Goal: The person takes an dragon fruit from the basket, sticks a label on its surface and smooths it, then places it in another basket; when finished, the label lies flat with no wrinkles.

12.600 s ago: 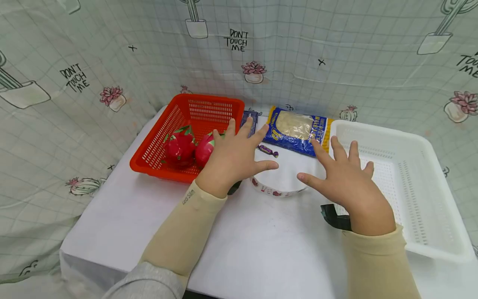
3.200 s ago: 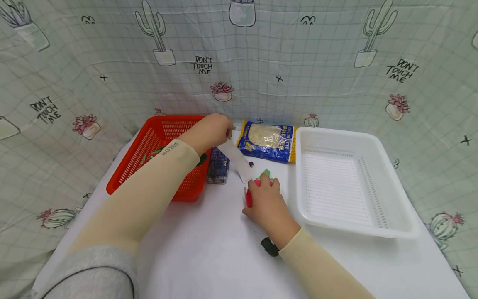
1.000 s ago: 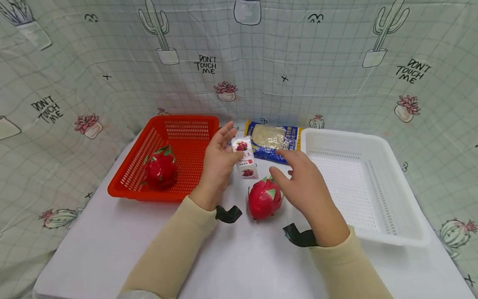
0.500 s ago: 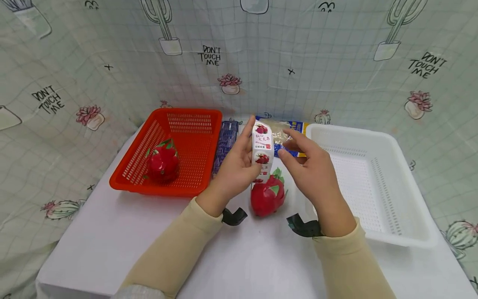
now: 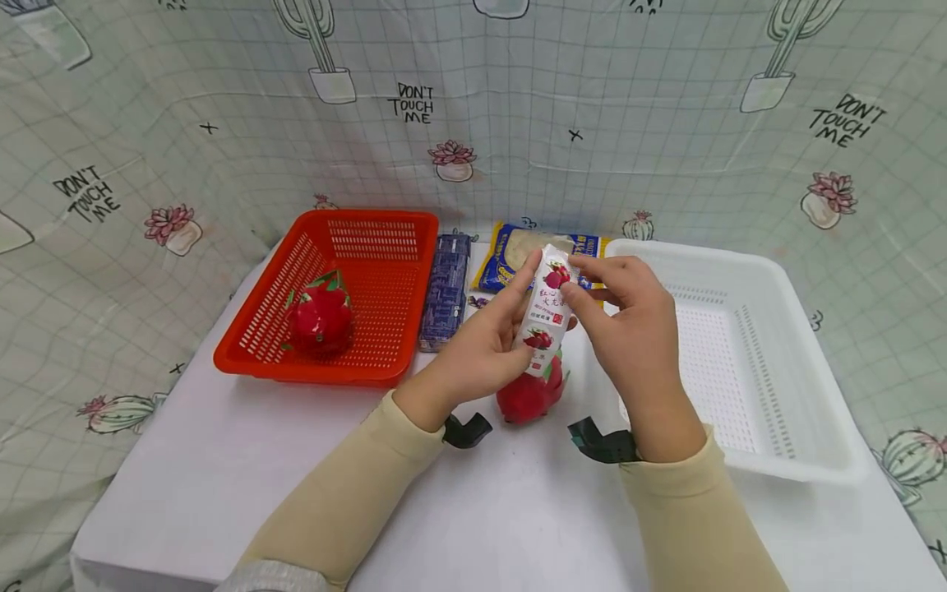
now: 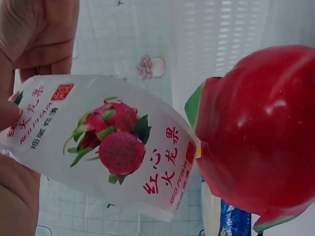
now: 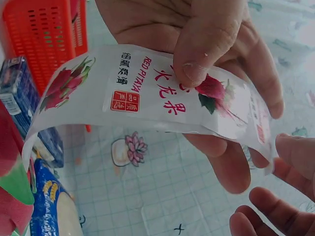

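My left hand [image 5: 473,358] holds a white strip of dragon fruit stickers [image 5: 546,308] above the table, its thumb lying on the printed face. My right hand [image 5: 639,337] has its thumb and index finger at the strip's upper right edge. In the right wrist view, that far end of the strip [image 7: 123,108] bends away beside the right fingertips. Under the strip's lower end, a red dragon fruit [image 5: 524,401] stands on the table, its top partly covered. The left wrist view shows the fruit [image 6: 256,123] large beside the sticker strip [image 6: 118,152].
At left, a red basket [image 5: 399,362] contains another dragon fruit [image 5: 321,316]. A dark blue pack [image 5: 446,288] lies beside it. Behind my hands are a blue and yellow food packet [image 5: 491,267] and a small purple-wrapped candy [image 5: 478,302]. A white basket [image 5: 821,370] stands at right.
The table's dragon fruit came out of the red basket. The strip, first a loop on the table, was picked up by my left hand and raised; my right fingers have closed in on its edge.
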Demonstrator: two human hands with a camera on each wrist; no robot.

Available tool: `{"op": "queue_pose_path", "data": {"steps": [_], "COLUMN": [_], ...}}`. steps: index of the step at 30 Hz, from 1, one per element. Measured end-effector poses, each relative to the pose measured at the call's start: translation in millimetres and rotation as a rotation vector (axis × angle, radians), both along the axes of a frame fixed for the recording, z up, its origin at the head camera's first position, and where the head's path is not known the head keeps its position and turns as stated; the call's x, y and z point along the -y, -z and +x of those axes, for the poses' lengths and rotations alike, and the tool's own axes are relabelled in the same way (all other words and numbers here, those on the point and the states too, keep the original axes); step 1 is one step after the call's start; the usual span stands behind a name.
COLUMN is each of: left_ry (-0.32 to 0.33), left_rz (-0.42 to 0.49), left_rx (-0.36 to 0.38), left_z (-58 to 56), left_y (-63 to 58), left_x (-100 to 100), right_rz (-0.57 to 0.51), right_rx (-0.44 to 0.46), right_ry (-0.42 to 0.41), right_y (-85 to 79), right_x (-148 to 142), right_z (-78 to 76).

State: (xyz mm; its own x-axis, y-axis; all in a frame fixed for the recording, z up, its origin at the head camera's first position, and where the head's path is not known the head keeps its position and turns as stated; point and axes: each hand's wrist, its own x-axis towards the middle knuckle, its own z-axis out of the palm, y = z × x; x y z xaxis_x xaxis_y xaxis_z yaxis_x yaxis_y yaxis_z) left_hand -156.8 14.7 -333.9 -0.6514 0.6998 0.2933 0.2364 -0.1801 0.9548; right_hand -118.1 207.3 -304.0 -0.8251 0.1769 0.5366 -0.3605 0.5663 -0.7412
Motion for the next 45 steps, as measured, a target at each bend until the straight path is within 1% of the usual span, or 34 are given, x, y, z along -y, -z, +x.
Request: {"op": "queue_pose_path", "data": {"steps": [2,5,8,12,14,17,23,26,30,34,37,42,45], "left_ry": [0.02,0.029,0.024,0.007,-0.002,-0.01,-0.003,0.001,-0.014,-0.031,-0.04,-0.074,-0.118], "left_rz": [-0.011,-0.014,0.024,0.085,0.095,0.092,0.072,0.072,0.057,0.052,0.04,-0.015,-0.052], "left_rx": [-0.012,-0.021,0.007,0.074,0.091,0.093,0.074,0.036,-0.024,-0.034,-0.044,-0.057,-0.051], "left_z": [-0.1,-0.6,-0.4,0.6,1.0,1.1,1.1,0.8,0.7,1.2,1.5,1.2,0.9], "left_y": [1.2,2.6,2.7,1.7,1.3,1.4,1.7,1.4,1.9,2.1,1.3,-0.5,-2.6], "left_x": [0,-1,-1,0,0,0,1,1,3,5,5,7,8], "right_rz": [0.015,0.054,0.09,0.15,0.179,0.204,0.217,0.231,0.245,0.258,0.279,0.314,0.335], "right_rx": [0.006,-0.003,-0.045,-0.107,-0.127,-0.139,-0.151,-0.159,-0.175,-0.187,-0.184,-0.166,-0.147], "right_ry": [0.003,0.024,0.041,0.051,0.051,0.049,0.057,0.06,0.043,0.012,0.007,0.011,0.008], "right_y": [0.5,1.4,3.7,7.1,8.3,9.4,9.2,9.2,10.0,10.7,10.7,10.4,10.0], "right_x": [1,1,2,3,4,6,7,7,7,8,9,8,8], "right_z": [-0.1,-0.1,-0.8,-2.2,-2.5,-2.1,-1.2,-1.7,-2.7,-3.9,-3.8,-3.8,-4.2]}}
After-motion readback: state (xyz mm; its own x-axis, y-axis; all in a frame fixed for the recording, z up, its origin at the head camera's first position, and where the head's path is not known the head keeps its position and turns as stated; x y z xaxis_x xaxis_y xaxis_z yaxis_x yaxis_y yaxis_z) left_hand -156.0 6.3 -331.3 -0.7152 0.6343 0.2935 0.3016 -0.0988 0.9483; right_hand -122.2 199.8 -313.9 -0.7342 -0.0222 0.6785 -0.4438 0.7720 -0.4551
